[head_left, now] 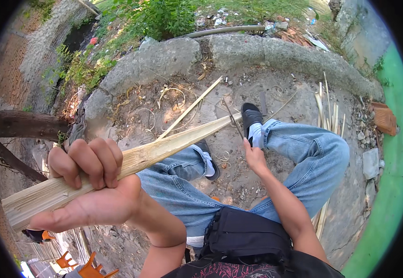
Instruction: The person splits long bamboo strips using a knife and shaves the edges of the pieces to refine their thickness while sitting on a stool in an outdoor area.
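Observation:
My left hand (pixel 95 185), close to the camera, is wrapped around a long, pale, fibrous strip (pixel 169 148) that looks like split bamboo. The strip slants up and away to the right, its far end narrowing beside my sandal (pixel 251 111). Lower right of that end, my right hand (pixel 255 160) grips a thin dark knife (pixel 235 120). Its handle is mostly hidden by my fingers. The blade points up and left, crossing the strip near the tip; I cannot tell how deep it sits.
Another pale strip (pixel 190 109) lies on the ground beyond. Several thin strips (pixel 333 111) lie by my right knee, with curled shavings (pixel 171 95) scattered about. A low concrete kerb (pixel 238 48) bounds the far side. A green wall (pixel 396 153) rises at right; a brick (pixel 383 118) rests near it.

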The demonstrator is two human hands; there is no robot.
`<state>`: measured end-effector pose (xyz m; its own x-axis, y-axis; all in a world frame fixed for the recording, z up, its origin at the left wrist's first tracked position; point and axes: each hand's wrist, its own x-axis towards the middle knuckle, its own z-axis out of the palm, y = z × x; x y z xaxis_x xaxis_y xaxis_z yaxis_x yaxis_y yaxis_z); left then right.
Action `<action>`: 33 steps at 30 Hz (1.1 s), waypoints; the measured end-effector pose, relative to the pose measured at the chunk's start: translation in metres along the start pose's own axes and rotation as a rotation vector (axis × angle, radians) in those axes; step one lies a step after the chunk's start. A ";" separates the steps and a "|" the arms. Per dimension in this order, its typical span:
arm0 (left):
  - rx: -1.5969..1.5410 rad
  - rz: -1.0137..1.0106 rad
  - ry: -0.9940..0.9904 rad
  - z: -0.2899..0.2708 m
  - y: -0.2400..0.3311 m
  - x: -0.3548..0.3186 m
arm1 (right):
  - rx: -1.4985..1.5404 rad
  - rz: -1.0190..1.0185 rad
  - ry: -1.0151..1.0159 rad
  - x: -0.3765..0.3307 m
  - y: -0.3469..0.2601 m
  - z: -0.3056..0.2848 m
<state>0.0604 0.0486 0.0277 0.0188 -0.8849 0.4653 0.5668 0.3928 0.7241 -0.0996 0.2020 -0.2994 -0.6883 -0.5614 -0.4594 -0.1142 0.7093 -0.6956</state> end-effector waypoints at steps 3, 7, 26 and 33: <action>0.014 0.009 -0.024 -0.005 0.002 0.002 | 0.015 0.030 0.003 -0.005 -0.012 -0.006; -0.059 -0.026 -0.121 -0.006 0.001 0.007 | 0.014 -0.079 -0.017 -0.022 -0.024 -0.014; -0.334 -0.199 -0.669 0.012 0.030 0.046 | 0.083 -0.085 0.061 -0.040 -0.041 -0.037; -0.080 -0.140 -0.402 0.009 0.041 0.045 | 0.146 -0.046 0.083 -0.039 -0.029 -0.043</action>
<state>0.0774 0.0270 0.0833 -0.3765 -0.7541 0.5381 0.6034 0.2412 0.7601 -0.1001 0.2216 -0.2376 -0.7423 -0.5501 -0.3826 -0.0454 0.6110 -0.7903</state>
